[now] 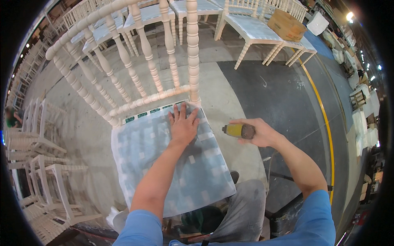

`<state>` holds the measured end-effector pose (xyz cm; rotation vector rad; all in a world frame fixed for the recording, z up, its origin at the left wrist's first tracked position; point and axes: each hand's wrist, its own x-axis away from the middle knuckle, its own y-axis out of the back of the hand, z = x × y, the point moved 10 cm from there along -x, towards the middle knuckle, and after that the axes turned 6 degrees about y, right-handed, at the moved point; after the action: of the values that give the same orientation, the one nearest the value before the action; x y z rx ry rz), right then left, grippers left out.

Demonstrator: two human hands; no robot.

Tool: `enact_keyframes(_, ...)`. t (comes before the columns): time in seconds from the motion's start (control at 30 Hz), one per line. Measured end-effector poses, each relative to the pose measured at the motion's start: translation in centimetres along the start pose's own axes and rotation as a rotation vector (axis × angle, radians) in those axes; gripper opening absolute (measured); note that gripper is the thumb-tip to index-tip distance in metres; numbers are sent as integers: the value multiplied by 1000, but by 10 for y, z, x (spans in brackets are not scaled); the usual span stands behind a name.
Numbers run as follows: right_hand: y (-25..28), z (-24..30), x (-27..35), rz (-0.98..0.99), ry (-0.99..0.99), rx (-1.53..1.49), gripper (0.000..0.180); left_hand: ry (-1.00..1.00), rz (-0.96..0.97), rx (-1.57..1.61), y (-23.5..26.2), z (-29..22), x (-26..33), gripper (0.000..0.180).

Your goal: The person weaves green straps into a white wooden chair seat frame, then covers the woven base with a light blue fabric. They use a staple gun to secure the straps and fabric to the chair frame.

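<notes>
A cream-white wooden chair with a turned-spindle backrest (154, 97) stands in front of me. Its seat (180, 180) is covered by a pale blue-and-white sheet, with small dark green labels (141, 115) along the back edge. My left hand (183, 126) lies flat on the sheet near the back right corner, fingers spread. To the right of the seat, apart from it, my right hand (258, 132) is closed around a yellow-and-dark hand-held power tool (236, 130). The tool's narrow end points left toward the chair. Its exact kind I cannot make out.
A thin hose (269, 172) hangs below my right wrist. More white chairs (250, 28) stand at the back, one bearing a cardboard box (286, 25). Stacked chairs (53, 184) fill the left, near another person (12, 117). A yellow line (324, 112) crosses the floor.
</notes>
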<state>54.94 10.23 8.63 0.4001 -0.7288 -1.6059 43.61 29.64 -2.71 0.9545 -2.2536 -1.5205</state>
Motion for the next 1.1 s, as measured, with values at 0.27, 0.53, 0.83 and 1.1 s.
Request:
enact_keyframes(0.27, 0, 9, -66, 72, -28, 75, 60, 14, 35, -24, -3, 2, -8, 44)
enact_keyframes(0.53, -1, -9, -129, 81, -16, 119, 54, 26, 56, -1, -7, 2, -15, 44)
enact_keyframes(0.83, -5, -8, -151, 97, -17, 146, 53, 60, 94, 30, -7, 13, -24, 41)
enact_keyframes(1.1, -7, -15, -155, 104, -46, 157, 52, 54, 46, 51, -6, 13, -24, 39)
